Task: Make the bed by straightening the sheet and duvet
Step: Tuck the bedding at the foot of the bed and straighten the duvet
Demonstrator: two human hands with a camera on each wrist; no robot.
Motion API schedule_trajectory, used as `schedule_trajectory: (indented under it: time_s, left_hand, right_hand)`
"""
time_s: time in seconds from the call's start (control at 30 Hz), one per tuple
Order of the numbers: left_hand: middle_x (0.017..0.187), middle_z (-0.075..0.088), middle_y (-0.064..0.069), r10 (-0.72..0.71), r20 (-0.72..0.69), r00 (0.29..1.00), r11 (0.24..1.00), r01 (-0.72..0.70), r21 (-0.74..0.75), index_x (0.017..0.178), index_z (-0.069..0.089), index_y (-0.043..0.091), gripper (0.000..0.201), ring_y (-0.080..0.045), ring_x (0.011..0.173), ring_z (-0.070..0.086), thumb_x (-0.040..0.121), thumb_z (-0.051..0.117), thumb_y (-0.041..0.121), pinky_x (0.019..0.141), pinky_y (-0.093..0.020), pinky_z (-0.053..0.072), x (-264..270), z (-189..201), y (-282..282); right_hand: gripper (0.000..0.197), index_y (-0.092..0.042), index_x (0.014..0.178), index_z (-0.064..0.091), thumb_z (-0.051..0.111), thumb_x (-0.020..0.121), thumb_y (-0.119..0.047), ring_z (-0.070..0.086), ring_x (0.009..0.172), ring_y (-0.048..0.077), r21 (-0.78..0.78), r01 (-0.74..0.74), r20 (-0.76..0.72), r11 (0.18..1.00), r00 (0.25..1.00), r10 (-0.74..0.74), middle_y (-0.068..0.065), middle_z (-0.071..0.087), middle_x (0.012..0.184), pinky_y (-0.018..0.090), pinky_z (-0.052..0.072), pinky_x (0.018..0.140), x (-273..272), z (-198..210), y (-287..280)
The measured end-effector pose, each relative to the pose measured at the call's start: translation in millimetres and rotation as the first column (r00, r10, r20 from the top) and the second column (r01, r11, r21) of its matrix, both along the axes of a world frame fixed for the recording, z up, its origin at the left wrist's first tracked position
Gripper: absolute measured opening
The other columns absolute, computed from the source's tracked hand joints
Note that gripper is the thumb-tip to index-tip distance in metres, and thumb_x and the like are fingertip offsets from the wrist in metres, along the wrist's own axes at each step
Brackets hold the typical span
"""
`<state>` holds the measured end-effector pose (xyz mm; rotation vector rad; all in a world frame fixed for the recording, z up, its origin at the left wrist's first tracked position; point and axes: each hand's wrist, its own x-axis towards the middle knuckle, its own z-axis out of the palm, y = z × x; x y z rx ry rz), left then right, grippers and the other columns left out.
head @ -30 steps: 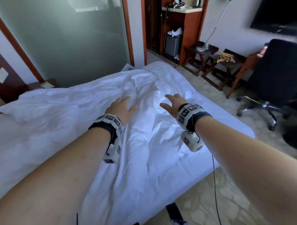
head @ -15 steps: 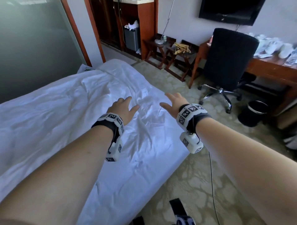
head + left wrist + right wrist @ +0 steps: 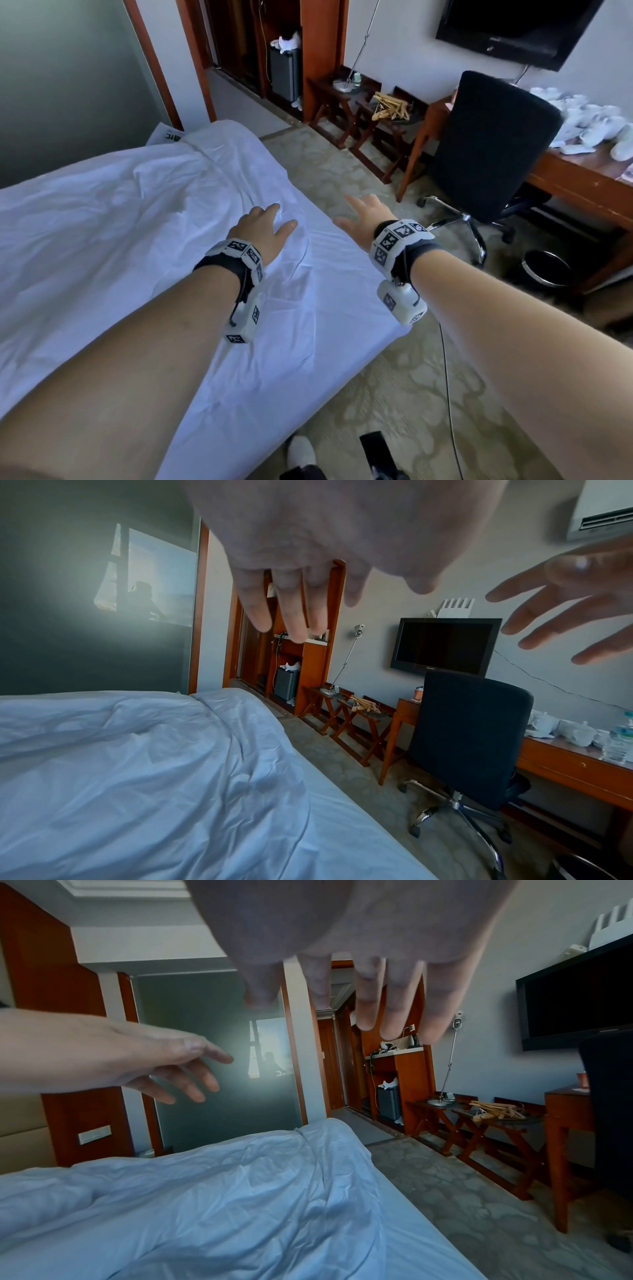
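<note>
The bed [image 3: 325,359] fills the left and lower part of the head view, its long side edge running from the far corner down toward the person. A white duvet [image 3: 120,257] covers it, rumpled with soft folds across the middle and flatter near the side edge; any sheet beneath it is hidden. At the far corner a bit of white fabric with green print [image 3: 169,136] sticks out from under the duvet.

Across the patterned carpet [image 3: 394,394] from the bed's side edge, a black office chair [image 3: 489,147] stands at a wooden counter [image 3: 575,178] carrying white cups and cloths. A dark television [image 3: 513,27] hangs on the wall above. Two folding wooden stands [image 3: 363,120] sit by the wall, one holding a heap of wooden hangers [image 3: 390,106].

The left hand [image 3: 262,229] is held palm down over the duvet close to the bed's side edge; in the left wrist view its fingers [image 3: 294,615] are straight, lying close together, and clear of the fabric, holding nothing. The right hand [image 3: 363,219] hovers just past the side edge, over the carpet, well above it; its fingers [image 3: 394,1007] are straight and slightly spread, empty too. The two hands are near each other but apart.
</note>
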<state>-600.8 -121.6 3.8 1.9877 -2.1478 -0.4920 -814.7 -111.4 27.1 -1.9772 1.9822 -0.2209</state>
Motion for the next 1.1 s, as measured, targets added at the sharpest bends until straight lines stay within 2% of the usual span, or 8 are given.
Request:
schedule_trajectory:
  time_s: [0.13,0.27,0.4,0.6,0.7,0.8,0.93,1.1]
  left_hand:
    - [0.151,0.028,-0.009,0.006,-0.052,0.999,1.0,-0.006,0.002,0.149,0.022,0.024,0.066,-0.031,0.134,0.033,0.094,0.03,0.059,0.107,-0.044,0.033,-39,0,-66]
    - [0.152,0.028,-0.008,-0.064,-0.124,0.99,0.996,0.056,-0.063,0.148,0.023,0.025,0.065,-0.03,0.134,0.035,0.093,0.03,0.06,0.106,-0.047,0.034,-98,20,-129]
    - [0.155,0.025,-0.006,-0.112,-0.124,0.986,0.984,0.092,-0.151,0.147,0.025,0.029,0.063,-0.028,0.138,0.032,0.093,0.029,0.061,0.108,-0.044,0.033,-143,43,-168]
    - [0.147,0.038,-0.007,-0.019,-0.166,0.986,0.964,-0.026,-0.266,0.145,0.032,0.025,0.06,-0.025,0.133,0.037,0.094,0.03,0.059,0.107,-0.043,0.034,-148,52,-215]
    - [0.14,0.045,-0.006,0.127,-0.143,0.981,0.948,-0.163,-0.272,0.144,0.034,0.023,0.058,-0.025,0.127,0.043,0.095,0.033,0.055,0.104,-0.043,0.038,-132,41,-217]
    - [0.14,0.045,-0.008,0.343,-0.113,0.933,0.902,-0.36,-0.239,0.145,0.033,0.022,0.058,-0.027,0.127,0.043,0.096,0.034,0.053,0.104,-0.043,0.038,-116,30,-195]
    - [0.142,0.044,-0.008,0.567,-0.081,0.82,0.801,-0.572,-0.177,0.145,0.032,0.022,0.059,-0.028,0.128,0.043,0.095,0.034,0.054,0.104,-0.044,0.038,-100,9,-130]
    - [0.144,0.041,-0.01,0.817,-0.038,0.575,0.572,-0.818,-0.064,0.146,0.03,0.021,0.06,-0.03,0.129,0.041,0.095,0.035,0.054,0.104,-0.045,0.038,-78,-20,-20]
  right_hand:
    - [0.063,-0.028,0.148,0.021,0.04,0.094,-0.053,0.027,0.136,0.029,-0.007,-0.012,-0.045,1.0,0.999,0.012,0.007,0.024,0.148,0.045,0.033,0.108,-31,12,-46]
    - [0.062,-0.028,0.147,0.025,0.04,0.093,-0.055,0.028,0.136,0.028,-0.05,0.032,-0.091,0.998,0.995,-0.037,0.005,0.027,0.147,0.045,0.033,0.109,-85,37,-92]
    - [0.059,-0.024,0.144,0.032,0.04,0.094,-0.053,0.033,0.133,0.026,-0.139,0.027,-0.051,0.99,0.998,-0.034,0.005,0.032,0.144,0.044,0.035,0.107,-124,65,-132]
    - [0.055,-0.024,0.141,0.038,0.045,0.093,-0.051,0.041,0.128,0.025,-0.208,-0.129,0.058,0.969,0.988,0.144,0.004,0.036,0.141,0.041,0.038,0.106,-137,66,-207]
    - [0.053,-0.023,0.141,0.039,0.047,0.094,-0.046,0.041,0.129,0.024,-0.204,-0.273,0.076,0.94,0.953,0.293,0.004,0.034,0.145,0.036,0.035,0.107,-127,56,-242]
    - [0.053,-0.023,0.142,0.037,0.044,0.095,-0.046,0.034,0.135,0.022,-0.162,-0.477,0.051,0.864,0.87,0.49,0.004,0.033,0.147,0.033,0.028,0.108,-110,42,-267]
    - [0.054,-0.02,0.144,0.034,0.041,0.097,-0.045,0.032,0.136,0.024,-0.106,-0.716,0.064,0.69,0.688,0.723,0.007,0.03,0.149,0.032,0.027,0.11,-70,20,-273]
    - [0.057,-0.019,0.147,0.028,0.039,0.097,-0.045,0.027,0.138,0.025,0.043,-0.903,0.089,0.428,0.43,0.898,0.007,0.024,0.152,0.037,0.028,0.112,-5,-18,-225]
